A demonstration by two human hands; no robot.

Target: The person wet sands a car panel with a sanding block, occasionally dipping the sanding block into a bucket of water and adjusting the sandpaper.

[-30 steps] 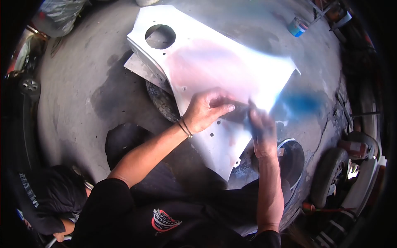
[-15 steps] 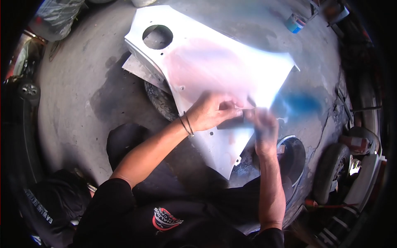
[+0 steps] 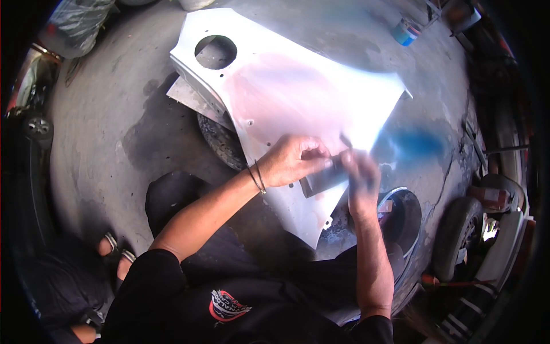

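A white car body panel [image 3: 366,97] with a pinkish sanded patch and a round hole lies in front of me. Over its lower part, my left hand [image 3: 295,160] pinches one edge of a dark grey sheet that looks like sandpaper [image 3: 321,181]. My right hand [image 3: 363,179], blurred by motion, is closed at the sheet's other side, its fingertips near my left thumb. Just above the right fingers, a small dark piece [image 3: 346,139] shows against the panel; I cannot make out what it is.
Beneath the panel are a tyre [image 3: 215,140] and a flat board [image 3: 192,97]. A dark bucket [image 3: 409,223] stands by my right knee. Farther right is a wheel [image 3: 458,238]; a blue-labelled can [image 3: 405,33] sits at the back. Another person's feet [image 3: 123,264] show at lower left.
The dark sheet has turned and now shows a broader face between my hands. My right hand has shifted slightly left. At lower left, the other person has moved, and their feet now show.
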